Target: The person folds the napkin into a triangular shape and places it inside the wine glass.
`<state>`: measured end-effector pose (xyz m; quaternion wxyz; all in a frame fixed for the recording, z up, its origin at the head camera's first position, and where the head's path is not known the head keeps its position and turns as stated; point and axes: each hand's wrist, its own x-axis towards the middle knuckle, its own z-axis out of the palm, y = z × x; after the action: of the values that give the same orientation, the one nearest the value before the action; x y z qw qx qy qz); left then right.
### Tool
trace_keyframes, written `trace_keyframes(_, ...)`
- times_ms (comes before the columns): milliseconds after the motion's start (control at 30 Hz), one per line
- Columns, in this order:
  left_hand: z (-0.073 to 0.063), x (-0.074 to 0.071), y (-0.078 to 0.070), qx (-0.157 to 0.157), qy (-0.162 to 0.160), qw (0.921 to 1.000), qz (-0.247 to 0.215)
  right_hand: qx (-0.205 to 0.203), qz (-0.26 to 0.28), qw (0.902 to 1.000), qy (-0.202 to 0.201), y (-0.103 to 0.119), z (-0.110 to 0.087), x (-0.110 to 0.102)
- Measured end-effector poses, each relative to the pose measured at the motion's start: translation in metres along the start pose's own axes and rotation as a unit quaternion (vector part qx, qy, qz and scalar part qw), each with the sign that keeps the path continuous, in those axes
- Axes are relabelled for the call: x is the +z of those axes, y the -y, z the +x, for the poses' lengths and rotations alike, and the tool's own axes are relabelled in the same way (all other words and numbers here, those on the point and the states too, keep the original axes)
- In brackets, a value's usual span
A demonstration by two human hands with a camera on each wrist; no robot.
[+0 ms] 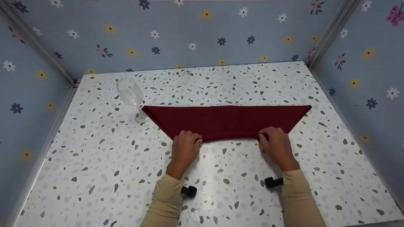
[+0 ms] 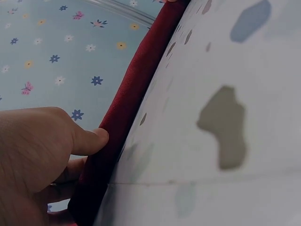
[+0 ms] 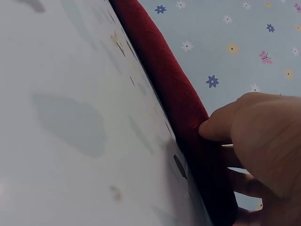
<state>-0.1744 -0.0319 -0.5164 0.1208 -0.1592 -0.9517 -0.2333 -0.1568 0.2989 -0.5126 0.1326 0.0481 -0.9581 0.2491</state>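
Note:
A dark red cloth napkin [image 1: 227, 121] lies folded into a long trapezoid, its wide side away from me and its short side near. At the left end of the near edge my left hand [image 1: 186, 146] pinches the fabric, and my right hand [image 1: 277, 145] does the same at the right end. In the left wrist view the thumb presses the thick, rounded edge of the napkin [image 2: 134, 84], with the other fingers curled behind it. The right wrist view has the thumb against the same rolled-looking edge [image 3: 164, 61], fingers partly hidden beyond.
A clear stemmed wine glass [image 1: 130, 93] stands just left of the napkin's far left corner, its foot close to the cloth. The speckled white tabletop [image 1: 104, 151] is bordered by flower-patterned panels [image 1: 176, 34] at the back and both sides.

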Motion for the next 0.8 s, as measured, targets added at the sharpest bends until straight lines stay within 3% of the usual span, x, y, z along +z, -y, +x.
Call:
trace_keyframes(233, 0.0008, 0.0019, 0.0006, -0.015, -0.006, 0.9998, -0.009, 0.003, 0.009, 1.0, 0.001, -0.0007, -0.0007, -0.0001)
trace_keyframes(400, -0.0001, 0.0028, 0.0005, -0.029, -0.029, 0.999, -0.018, 0.03, 0.013, 0.9994, 0.013, 0.0003, -0.0007, -0.0012)
trace_keyframes(533, -0.0007, 0.0037, 0.001, -0.022, -0.041, 0.9989, -0.002, 0.048, 0.015, 0.9986, 0.018, 0.0015, -0.001, -0.0016)
trace_keyframes(800, -0.0009, 0.0049, 0.0019, -0.013, -0.062, 0.9979, 0.014, -0.01, 0.005, 0.9998, -0.018, 0.0019, -0.0019, -0.0005)
